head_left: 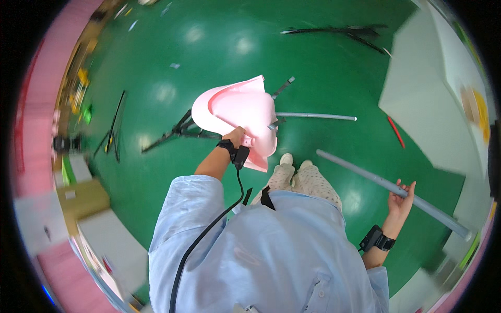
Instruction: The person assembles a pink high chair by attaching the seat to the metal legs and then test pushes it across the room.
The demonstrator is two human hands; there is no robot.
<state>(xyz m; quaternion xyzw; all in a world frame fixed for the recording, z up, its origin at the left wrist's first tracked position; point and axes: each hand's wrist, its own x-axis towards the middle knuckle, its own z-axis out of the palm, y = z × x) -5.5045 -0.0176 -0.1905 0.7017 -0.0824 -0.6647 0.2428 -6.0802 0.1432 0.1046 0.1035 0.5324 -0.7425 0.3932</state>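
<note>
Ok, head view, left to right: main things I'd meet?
Thin-legged black stand → pink plastic shell, left hand on it → right hand, holding a grey tube.

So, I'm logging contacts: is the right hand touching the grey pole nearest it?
Touching. The head view shows the grey pole lying across the right hand, with the fingers curled up around it.

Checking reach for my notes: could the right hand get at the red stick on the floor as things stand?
Probably not: the right hand is taken up by the gray tube, and the red stick lies on the green floor, apparently well below it.
</note>
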